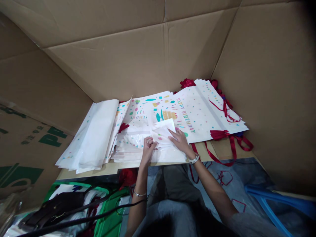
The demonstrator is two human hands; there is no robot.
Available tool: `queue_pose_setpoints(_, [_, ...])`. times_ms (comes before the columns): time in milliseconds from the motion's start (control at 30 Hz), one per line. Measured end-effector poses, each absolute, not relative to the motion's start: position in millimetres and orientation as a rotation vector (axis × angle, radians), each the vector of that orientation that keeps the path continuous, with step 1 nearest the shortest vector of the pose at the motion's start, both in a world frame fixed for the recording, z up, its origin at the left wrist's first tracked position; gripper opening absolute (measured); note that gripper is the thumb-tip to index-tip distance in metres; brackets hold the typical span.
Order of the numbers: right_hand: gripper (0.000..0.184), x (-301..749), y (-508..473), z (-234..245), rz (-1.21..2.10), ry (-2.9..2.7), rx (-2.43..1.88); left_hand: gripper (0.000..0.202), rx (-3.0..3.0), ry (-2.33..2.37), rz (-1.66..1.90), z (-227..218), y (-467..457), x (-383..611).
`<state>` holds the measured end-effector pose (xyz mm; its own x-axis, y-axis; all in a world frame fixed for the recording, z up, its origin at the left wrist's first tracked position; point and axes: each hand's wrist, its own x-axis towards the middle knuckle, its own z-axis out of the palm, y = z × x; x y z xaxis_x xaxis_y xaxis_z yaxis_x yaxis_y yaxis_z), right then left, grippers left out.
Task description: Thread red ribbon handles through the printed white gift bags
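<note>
**Work piece:** a folded white paper gift bag [163,133], creased into a loose wedge, with faint pink and teal confetti print showing near the fold.

**Location:** it lay on the front part of a fanned stack of gift bags [197,112], which rested on a pale wooden board [98,171].

**Left hand [148,151]:** nearly closed, fingers curled and pinching the near edge of the folded bag; a thin silver bangle [140,194] circled the wrist.

**Right hand [180,141]:** mostly open, fingers extended and lying across the fold without a visible grip; a wristwatch [194,159] sat on the wrist.

**Stack:** white bags with scattered coloured confetti, and red ribbon handles [224,110] trailing over the far end.

**Writing:** "HAPPY BIRTHDAY" [182,112] ran in multicoloured capitals across the top bag, beside a printed yellow cake [166,115]. No brand could be read.

**Surroundings:** cardboard panels [123,59] rose behind the board. One carried large green print [51,138], with only a "P" legible. Below the board lay a green bag [111,217] and a dark strap [56,207].
</note>
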<state>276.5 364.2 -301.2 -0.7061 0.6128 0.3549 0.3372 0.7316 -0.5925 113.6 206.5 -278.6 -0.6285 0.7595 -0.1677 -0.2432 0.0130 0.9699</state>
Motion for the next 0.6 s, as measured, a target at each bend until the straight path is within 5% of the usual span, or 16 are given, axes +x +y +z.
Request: queue_pose_setpoints(600, [0.056,277.3,363.9,-300.6,0.665,-2.387,-0.682,0.044,0.677,1.667,1.802,-293.8,214.4,119.0])
